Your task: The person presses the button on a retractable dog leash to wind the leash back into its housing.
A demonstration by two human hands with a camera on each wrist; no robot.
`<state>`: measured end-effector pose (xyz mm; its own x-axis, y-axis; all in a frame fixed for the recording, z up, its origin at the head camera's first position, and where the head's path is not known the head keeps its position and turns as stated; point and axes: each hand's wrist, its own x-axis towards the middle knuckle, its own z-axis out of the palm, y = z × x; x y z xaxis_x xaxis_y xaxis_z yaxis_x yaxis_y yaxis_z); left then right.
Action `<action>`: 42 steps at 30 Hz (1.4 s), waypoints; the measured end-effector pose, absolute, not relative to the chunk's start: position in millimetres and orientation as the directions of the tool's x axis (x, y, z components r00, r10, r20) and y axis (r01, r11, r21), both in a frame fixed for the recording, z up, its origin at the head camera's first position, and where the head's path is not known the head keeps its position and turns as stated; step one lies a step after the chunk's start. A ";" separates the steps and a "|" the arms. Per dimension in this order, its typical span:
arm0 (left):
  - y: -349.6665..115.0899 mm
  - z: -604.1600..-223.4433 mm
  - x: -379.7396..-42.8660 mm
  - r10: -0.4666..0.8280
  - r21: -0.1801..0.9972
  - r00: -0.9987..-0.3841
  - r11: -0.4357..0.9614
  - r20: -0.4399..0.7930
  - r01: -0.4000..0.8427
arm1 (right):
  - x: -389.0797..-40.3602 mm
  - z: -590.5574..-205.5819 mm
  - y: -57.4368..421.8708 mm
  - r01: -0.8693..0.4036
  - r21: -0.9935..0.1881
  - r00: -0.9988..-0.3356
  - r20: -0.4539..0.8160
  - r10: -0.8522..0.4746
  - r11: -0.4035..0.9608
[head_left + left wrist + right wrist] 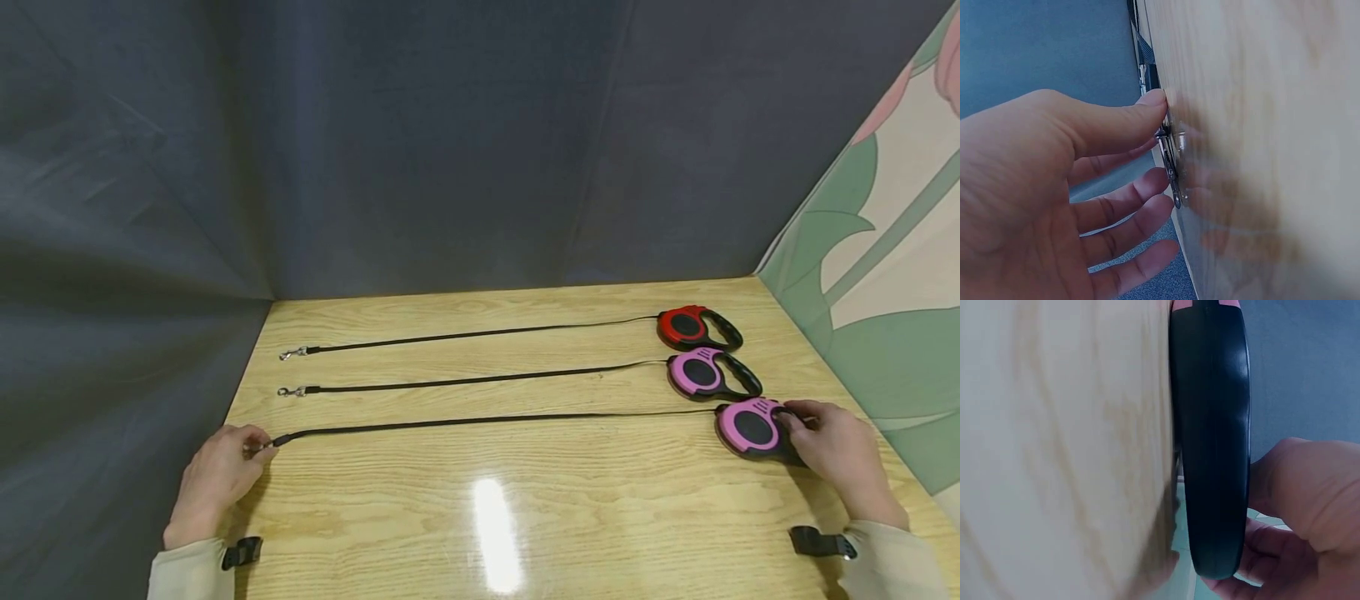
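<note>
The near leash (525, 418) lies across the tabletop (360, 517); case (752, 429) likely rigid, light, smooth; cord (450, 422) likely limp. Hold by handle (1213, 444) and clip (1170, 162): right hand (843, 442) grips the handle, left hand (217, 471) pinches the clip. Two leashes (700, 373) lie beyond

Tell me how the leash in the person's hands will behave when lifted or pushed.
The thin black fabric strap will probably droop, being so narrow. The rounded pink-and-black plastic reel looks stiff, given its glossy black handle. Pushed, it should slide, not roll: its broad face points up.
</note>
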<state>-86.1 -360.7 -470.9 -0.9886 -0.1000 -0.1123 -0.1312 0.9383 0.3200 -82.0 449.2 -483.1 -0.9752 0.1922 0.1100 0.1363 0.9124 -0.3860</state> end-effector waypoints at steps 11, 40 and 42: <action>-363.1 -470.4 -86.8 -0.086 0.305 -0.987 0.944 -0.135 -0.124 | -77.3 -480.7 446.1 0.134 -0.412 -0.967 0.143 0.209 0.901; -363.0 -467.5 -86.7 -0.101 0.364 -0.981 0.918 -0.167 -0.156 | -74.1 -460.5 440.8 0.130 -0.610 -0.962 0.112 0.247 0.781; -362.8 -467.5 -86.7 -0.109 0.364 -0.980 0.917 -0.167 -0.164 | -72.5 -460.2 440.2 0.104 -0.617 -0.966 0.125 0.228 0.780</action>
<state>-86.7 -362.8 -467.5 -0.9800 -0.1085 -0.1668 -0.1635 0.9169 0.3640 -72.5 440.2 -460.2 -0.9656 0.2279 0.1255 0.1040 0.7801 -0.6170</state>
